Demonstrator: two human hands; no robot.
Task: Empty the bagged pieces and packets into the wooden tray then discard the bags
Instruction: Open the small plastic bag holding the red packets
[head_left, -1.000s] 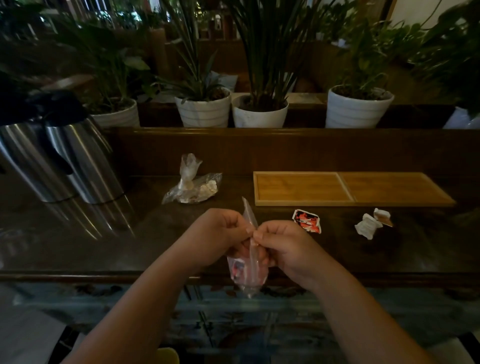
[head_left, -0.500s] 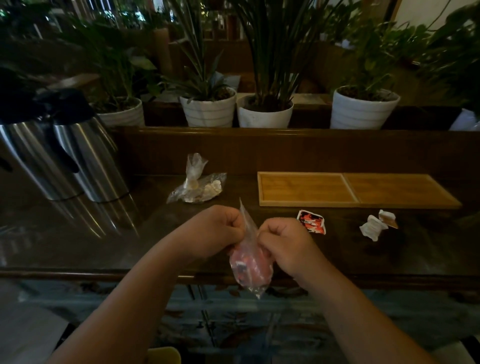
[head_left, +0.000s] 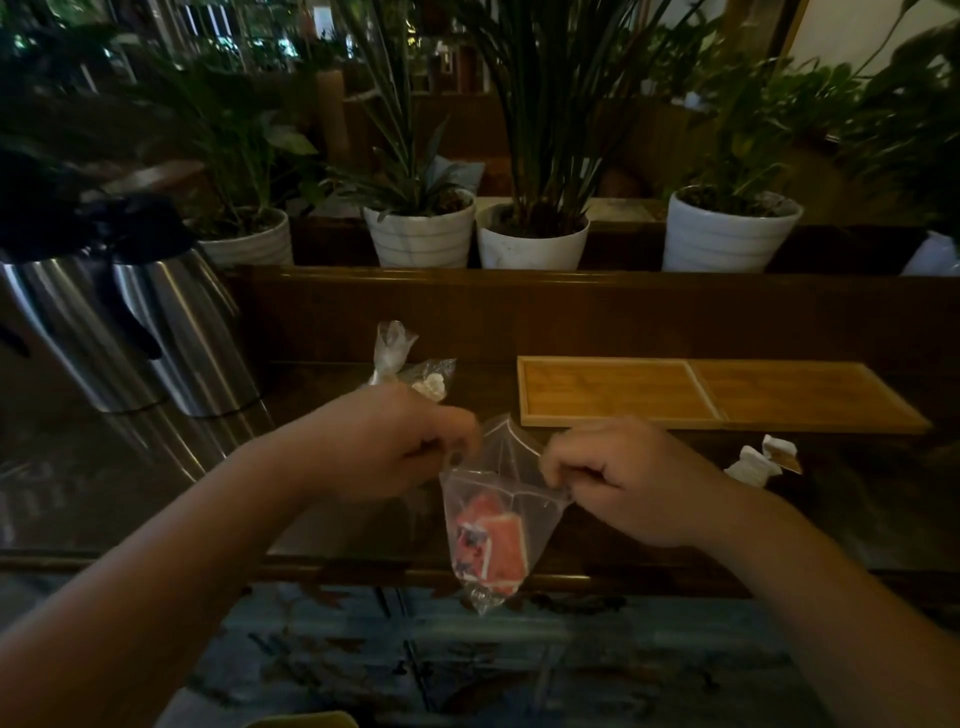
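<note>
A small clear plastic bag with red packets inside hangs over the counter's front edge. My left hand pinches its left rim and my right hand pinches its right rim, and the mouth is pulled apart between them. The wooden tray with two compartments lies behind my right hand with nothing in it. A second clear bag with white pieces lies behind my left hand, partly hidden by it. White packets rest loose on the counter at the right.
Two steel thermos jugs stand at the left on the dark counter. A raised wooden ledge runs behind the tray, with several white plant pots on it.
My hands have moved apart and pulled the bag's mouth open; before, they were pressed together at its top. The loose red packet near the tray is now hidden behind my right hand.
</note>
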